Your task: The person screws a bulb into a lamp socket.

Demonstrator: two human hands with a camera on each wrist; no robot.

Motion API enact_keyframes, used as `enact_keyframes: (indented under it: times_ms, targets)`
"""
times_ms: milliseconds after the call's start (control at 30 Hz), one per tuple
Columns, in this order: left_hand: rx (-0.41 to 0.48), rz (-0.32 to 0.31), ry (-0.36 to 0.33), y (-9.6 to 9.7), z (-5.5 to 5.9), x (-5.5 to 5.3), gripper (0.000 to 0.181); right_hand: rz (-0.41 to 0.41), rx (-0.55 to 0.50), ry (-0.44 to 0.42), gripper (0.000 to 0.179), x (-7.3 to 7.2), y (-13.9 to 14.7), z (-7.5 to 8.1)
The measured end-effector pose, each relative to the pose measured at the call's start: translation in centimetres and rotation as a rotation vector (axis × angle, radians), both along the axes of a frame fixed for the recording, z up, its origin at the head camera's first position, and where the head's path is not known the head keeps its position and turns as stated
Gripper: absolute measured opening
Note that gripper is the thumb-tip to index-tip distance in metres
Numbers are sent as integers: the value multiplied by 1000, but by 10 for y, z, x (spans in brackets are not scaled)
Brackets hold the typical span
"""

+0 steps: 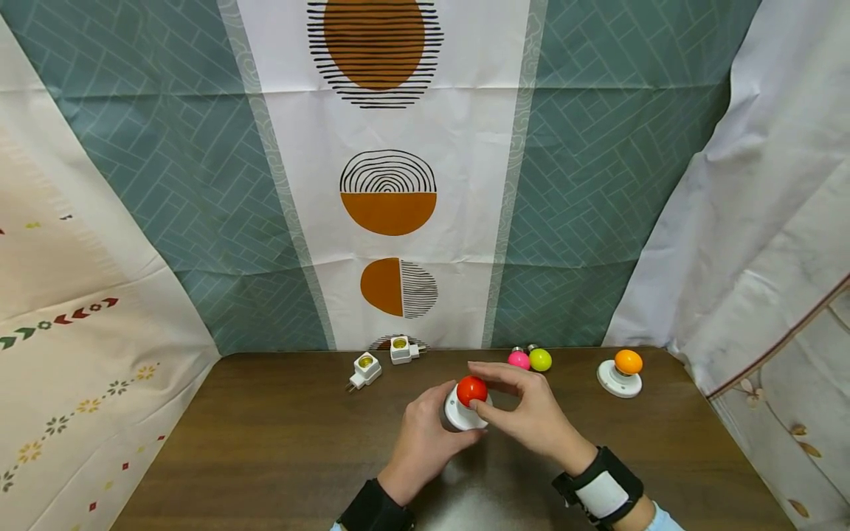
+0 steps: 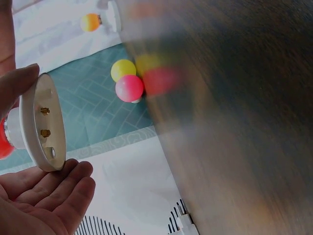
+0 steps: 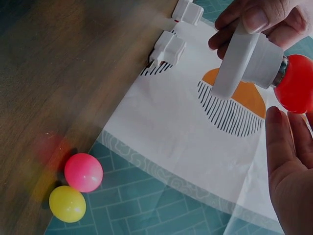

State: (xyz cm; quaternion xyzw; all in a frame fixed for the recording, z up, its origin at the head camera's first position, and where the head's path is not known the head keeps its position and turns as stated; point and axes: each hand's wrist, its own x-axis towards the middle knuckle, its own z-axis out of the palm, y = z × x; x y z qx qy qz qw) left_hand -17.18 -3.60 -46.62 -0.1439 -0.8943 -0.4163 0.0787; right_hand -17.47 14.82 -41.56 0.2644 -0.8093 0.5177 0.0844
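My left hand (image 1: 428,435) grips the rim of a white round lamp holder (image 3: 237,61), lifted above the table. A red light bulb (image 1: 472,391) stands in its socket, with a strip of the metal cap showing in the right wrist view. With thumb and fingers on either side, my right hand (image 1: 527,409) pinches the red bulb. The left wrist view shows the underside of the lamp holder (image 2: 54,122), with two brass terminals. Some right-hand fingers are hidden behind the bulb.
A pink bulb (image 1: 519,359) and a yellow-green bulb (image 1: 541,360) lie together at the table's back edge. At the right, an orange bulb (image 1: 628,361) sits in a white lamp holder (image 1: 619,383). Two white plug-in sockets (image 1: 364,370) lie back left on the brown table (image 1: 279,442).
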Motion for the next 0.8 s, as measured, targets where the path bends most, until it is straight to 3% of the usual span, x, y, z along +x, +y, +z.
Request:
enact_keyframes:
  times_ms: [167, 400, 800]
  targets:
    - [1, 1, 16, 0, 0, 0, 67, 33, 9, -15, 45, 10, -4, 18]
    - [-3, 2, 9, 0, -1, 1, 68, -15, -1, -42, 41, 14, -8, 23]
    - [-1, 9, -1, 1, -4, 0, 68, 7, 0, -17, 47, -2, 0, -8]
